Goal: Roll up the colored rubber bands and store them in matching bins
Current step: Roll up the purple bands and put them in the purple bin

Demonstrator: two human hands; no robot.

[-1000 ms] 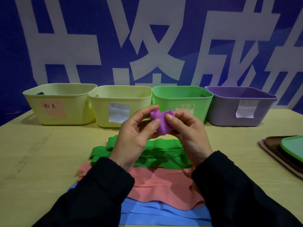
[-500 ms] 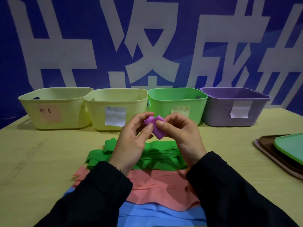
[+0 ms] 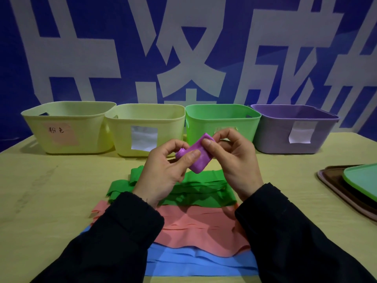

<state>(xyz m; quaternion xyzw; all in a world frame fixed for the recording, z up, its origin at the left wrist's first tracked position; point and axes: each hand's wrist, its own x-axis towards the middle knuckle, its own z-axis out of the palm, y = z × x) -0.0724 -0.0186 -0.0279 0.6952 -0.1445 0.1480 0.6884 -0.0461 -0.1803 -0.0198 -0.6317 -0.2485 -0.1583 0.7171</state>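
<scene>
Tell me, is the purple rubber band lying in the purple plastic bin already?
No, both hands, left hand and right hand, pinch the purple rubber band above the table, short of the purple plastic bin.

Matt rubbery purple band (image 3: 199, 158) – smooth plastic bins (image 3: 222, 119), pale wood-look table (image 3: 51, 190).

Purple band (image 3: 199, 158), partly rolled, tilted at frame centre; green (image 3: 195, 190), pink (image 3: 195, 227), blue bands (image 3: 195, 264) lie below; 4 bins (image 3: 222, 121) across the middle.

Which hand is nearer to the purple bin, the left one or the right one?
Right. The right hand is just left of and in front of the purple bin, holding the purple band; the left hand is farther left.
</scene>
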